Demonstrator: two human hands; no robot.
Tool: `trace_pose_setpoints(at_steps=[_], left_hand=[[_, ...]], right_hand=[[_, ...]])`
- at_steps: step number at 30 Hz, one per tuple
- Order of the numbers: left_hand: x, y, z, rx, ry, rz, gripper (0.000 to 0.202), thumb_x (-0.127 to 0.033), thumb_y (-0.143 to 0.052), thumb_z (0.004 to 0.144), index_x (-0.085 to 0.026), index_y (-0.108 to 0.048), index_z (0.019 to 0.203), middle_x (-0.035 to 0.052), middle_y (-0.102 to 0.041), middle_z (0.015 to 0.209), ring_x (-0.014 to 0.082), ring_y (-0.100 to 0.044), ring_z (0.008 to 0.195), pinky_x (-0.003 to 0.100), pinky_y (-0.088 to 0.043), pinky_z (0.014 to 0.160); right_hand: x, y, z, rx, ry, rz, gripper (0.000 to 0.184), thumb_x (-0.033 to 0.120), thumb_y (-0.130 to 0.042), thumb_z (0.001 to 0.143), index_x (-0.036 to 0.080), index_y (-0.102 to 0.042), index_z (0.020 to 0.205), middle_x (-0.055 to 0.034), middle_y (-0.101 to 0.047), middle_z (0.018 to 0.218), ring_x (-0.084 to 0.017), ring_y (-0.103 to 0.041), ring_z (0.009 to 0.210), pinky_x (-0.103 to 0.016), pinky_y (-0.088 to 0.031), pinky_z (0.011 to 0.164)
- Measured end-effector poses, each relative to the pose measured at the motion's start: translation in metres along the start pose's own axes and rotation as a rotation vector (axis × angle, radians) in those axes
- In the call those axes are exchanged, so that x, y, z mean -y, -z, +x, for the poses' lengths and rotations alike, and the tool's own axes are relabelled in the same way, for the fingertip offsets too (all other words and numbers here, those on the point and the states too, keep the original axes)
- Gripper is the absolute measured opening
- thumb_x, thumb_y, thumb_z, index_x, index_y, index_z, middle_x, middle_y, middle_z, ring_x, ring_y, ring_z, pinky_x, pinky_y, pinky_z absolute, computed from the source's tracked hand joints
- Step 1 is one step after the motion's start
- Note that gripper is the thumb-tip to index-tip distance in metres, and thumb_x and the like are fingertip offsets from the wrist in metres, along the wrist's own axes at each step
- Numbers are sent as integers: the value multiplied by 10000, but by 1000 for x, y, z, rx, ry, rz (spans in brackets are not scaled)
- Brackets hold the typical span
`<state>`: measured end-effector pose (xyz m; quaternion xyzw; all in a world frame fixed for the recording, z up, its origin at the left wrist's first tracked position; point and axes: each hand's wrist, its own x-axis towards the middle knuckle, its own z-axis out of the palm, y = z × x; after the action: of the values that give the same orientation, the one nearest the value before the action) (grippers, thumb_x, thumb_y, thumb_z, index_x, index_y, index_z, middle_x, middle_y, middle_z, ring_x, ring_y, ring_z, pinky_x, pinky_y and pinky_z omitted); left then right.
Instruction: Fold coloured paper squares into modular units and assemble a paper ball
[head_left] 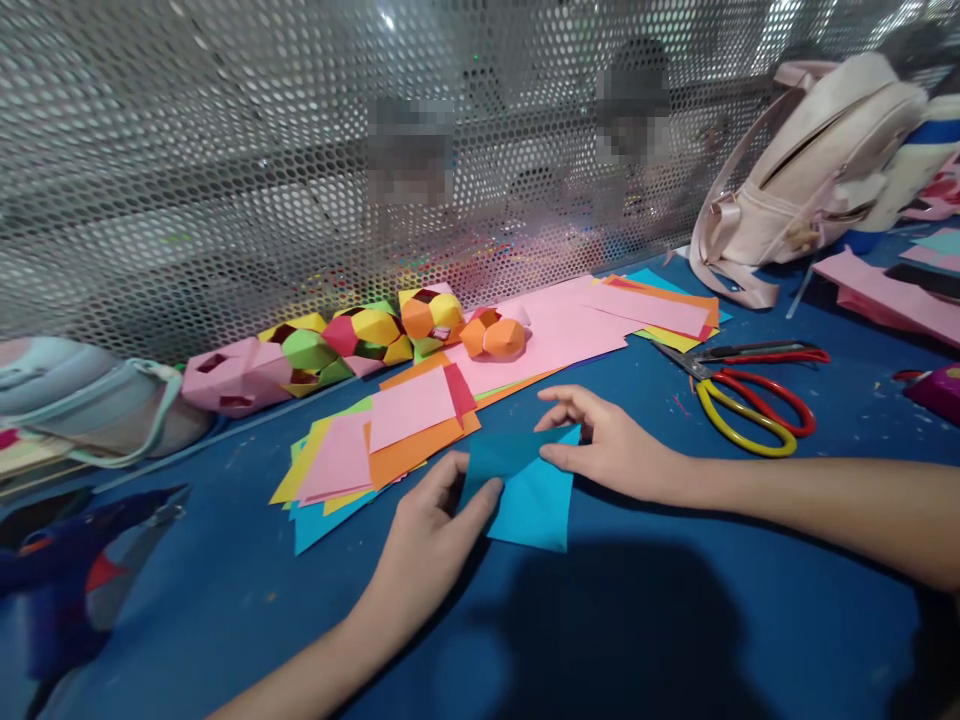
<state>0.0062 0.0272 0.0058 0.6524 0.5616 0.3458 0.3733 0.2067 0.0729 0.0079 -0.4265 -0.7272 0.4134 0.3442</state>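
Note:
A blue square of paper (531, 505) is held up between both hands above the blue table. My left hand (435, 530) grips its left edge, the thumb on the near face and the fingers behind. At the upper right corner, my right hand (611, 440) pinches it with thumb and fingers. Faint creases show on the sheet. Just beyond it lie fanned stacks of coloured paper (409, 410) in pink, orange, yellow and blue. Scissors with red and yellow handles (739, 395) rest to the right of my right hand.
Folded paper balls (367, 335) line the foot of a perforated metal screen (300, 150). A blue glue gun (67, 570) is at the left, near a pale blue container (97, 395). A pale pink backpack (810, 170) stands at the back right. People show behind the screen.

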Motion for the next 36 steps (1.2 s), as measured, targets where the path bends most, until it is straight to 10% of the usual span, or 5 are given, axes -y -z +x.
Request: trace_pose_setpoints(at_steps=[17, 36], left_hand=[[-8, -4, 1, 6, 204, -279, 343, -358, -632, 751, -150, -608, 1023, 83, -694, 1045, 251, -653, 889, 332, -528, 735], [-5, -9, -5, -67, 133, -337, 274, -388, -543, 826, -183, -517, 1005, -44, -561, 625, 122, -523, 500, 220, -458, 452]], right_hand=[[7, -8, -10, 4, -20, 154, 388, 154, -593, 749, 177, -518, 1130, -4, -556, 876, -82, -488, 694, -205, -412, 609], [4, -8, -4, -44, -69, 235, 330, 144, -587, 732, 162, -538, 1058, 18, -537, 811, -67, -432, 605, -216, -400, 588]])
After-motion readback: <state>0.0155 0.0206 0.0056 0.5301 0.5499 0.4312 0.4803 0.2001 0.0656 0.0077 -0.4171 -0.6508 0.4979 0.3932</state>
